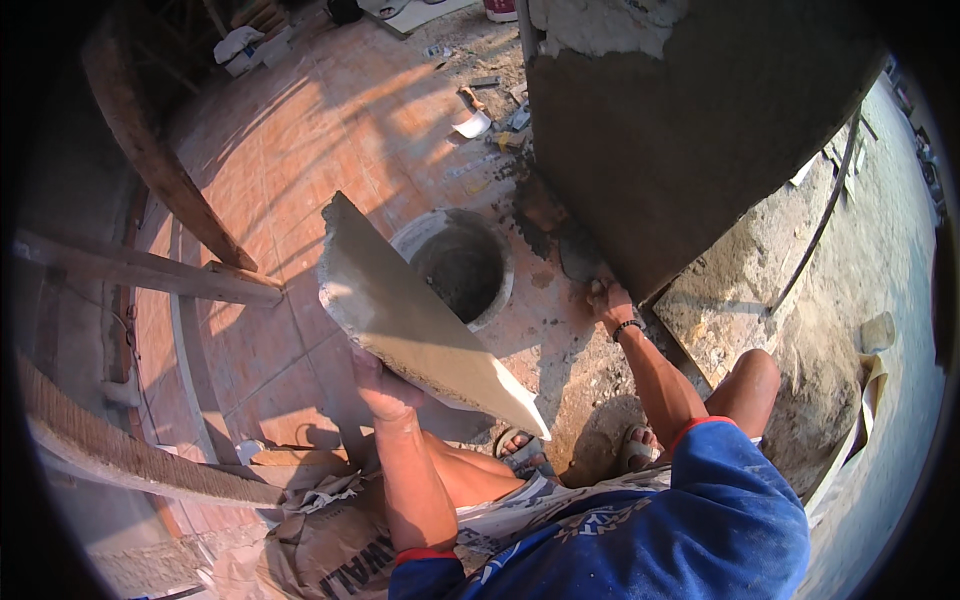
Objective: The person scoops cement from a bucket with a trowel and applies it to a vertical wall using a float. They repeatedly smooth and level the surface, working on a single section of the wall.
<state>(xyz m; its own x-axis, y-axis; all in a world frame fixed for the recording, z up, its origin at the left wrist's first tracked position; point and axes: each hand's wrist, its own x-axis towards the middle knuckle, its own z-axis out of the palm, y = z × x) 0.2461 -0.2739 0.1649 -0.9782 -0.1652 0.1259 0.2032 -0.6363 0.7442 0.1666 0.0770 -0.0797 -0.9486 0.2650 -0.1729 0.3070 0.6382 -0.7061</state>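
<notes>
My left hand [383, 388] is closed on the lower edge of a thin, rough-edged mortar board [415, 310], which is tilted and has a grey mortar film on its face. Behind that board stands a round bucket [506, 285] with wet grey mortar [460, 265] inside; the board covers part of its rim. Low by the foot of a grey plastered wall [680, 140], my right hand [610, 303] is closed around a trowel [580, 250]. Its grey blade points away from me, close to the wall's bottom corner; the handle is hidden in my fingers.
Wooden posts and rails [165, 185] stand on the left beside the orange tiled floor [290, 170]. Mortar crumbs and scraps lie by the wall, with a white curved piece [472, 125] farther back. A brown paper sack [330, 550] lies at my left; a dark cable [825, 215] runs at right.
</notes>
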